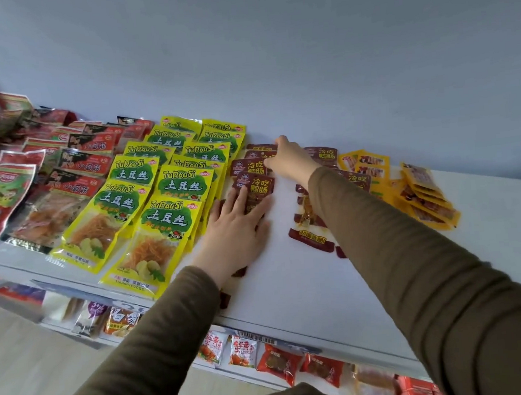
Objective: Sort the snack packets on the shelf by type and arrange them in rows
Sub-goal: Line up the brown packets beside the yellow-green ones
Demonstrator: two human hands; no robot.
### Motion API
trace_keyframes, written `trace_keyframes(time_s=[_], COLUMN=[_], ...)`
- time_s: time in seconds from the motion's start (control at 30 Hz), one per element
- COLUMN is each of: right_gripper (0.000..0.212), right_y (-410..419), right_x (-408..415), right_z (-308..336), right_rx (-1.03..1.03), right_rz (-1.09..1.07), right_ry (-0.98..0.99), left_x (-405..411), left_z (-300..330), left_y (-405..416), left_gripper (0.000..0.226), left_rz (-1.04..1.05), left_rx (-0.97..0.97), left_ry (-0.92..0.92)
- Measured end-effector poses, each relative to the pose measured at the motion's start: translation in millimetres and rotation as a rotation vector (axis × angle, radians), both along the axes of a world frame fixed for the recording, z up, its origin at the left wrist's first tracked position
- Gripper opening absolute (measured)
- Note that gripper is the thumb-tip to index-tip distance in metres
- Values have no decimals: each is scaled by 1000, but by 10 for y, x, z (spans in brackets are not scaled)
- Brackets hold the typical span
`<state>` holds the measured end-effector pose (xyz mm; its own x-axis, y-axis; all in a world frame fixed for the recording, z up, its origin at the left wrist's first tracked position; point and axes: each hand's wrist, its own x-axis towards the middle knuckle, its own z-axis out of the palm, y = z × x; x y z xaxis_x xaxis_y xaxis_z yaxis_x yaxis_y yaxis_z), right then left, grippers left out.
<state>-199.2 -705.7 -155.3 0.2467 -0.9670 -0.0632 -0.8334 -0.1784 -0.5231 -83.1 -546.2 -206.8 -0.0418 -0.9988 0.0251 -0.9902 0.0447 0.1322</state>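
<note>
On the white shelf (307, 287), the yellow TuDouSi packets (158, 186) are laid in two overlapping rows running from the front edge to the back wall; about eleven can be counted, the rear ones mostly covered. Just beside them a row of dark red duck-intestine packets (252, 173) is seen, four showing. The left hand (239, 227) is laid flat, fingers spread, on the nearest packet of that row. The right hand (290, 160) is stretched toward the back of the row; whether anything is pinched cannot be told. More dark red packets (309, 224) are largely hidden beneath the right sleeve. About seven orange-yellow packets (421, 194) lie toward the right. The red packets (73, 168) at the left edge are blurred and uncounted.
</note>
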Motion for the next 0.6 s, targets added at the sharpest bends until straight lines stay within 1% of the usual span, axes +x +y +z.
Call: trace_keyframes(time_s=[0.1, 0.17, 0.37, 0.6], right_gripper=[75, 77, 57, 54], right_y=[-75, -107, -166, -212], right_x=[121, 158, 137, 119], right_z=[-79, -144, -305, -366], right_rx=[31, 22, -3, -6], right_rz=[-92, -132, -195, -187], right_ry=[-72, -91, -261, -274], left_x=[26, 41, 37, -4], left_z=[-52, -49, -46, -50], left_y=[-6, 9, 57, 12], left_gripper=[51, 50, 49, 53], left_rz=[-11, -27, 1, 109], left_rx=[-39, -57, -72, -66], left_ry=[-18, -22, -40, -42])
